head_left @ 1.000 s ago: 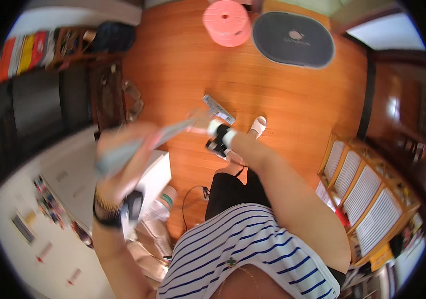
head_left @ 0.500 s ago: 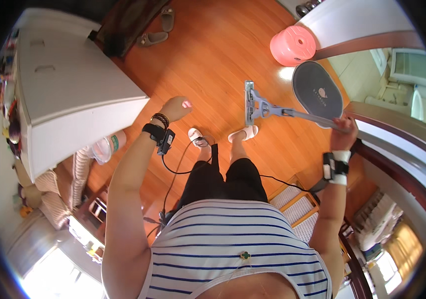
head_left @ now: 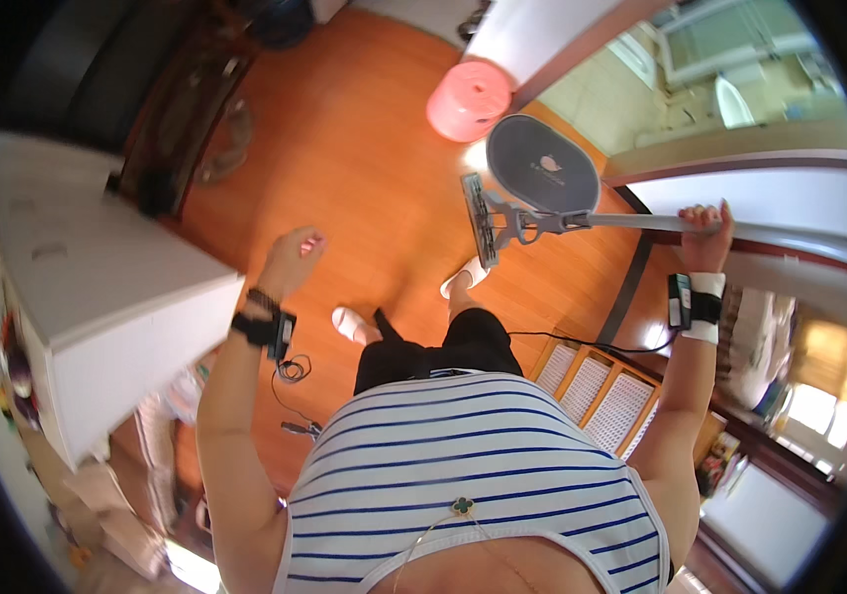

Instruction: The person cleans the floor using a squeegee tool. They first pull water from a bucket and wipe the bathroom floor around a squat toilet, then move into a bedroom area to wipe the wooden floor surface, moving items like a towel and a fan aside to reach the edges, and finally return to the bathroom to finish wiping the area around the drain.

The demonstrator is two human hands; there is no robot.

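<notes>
My right hand (head_left: 704, 236) is closed around the grey handle of a flat mop (head_left: 542, 222) at the right. The mop's long pole runs left to its narrow head (head_left: 481, 220), which stands on the orange wooden floor just ahead of my feet. My left hand (head_left: 292, 259) hangs free at the left with the fingers loosely curled and nothing in it, close to the corner of a white cabinet (head_left: 97, 307). Both wrists carry black strapped devices.
A pink round stool (head_left: 468, 101) and a dark grey oval mat (head_left: 542, 165) lie on the floor beyond the mop head. A white door frame (head_left: 562, 40) stands behind them. A wooden rack with white panels (head_left: 601, 386) sits at the lower right. A dark wooden table (head_left: 181, 109) stands behind the cabinet.
The view has swung round from the white cabinet toward the doorway. The mop passed from both hands near my left side to my right hand alone, stretched out to the right. My left hand dropped free.
</notes>
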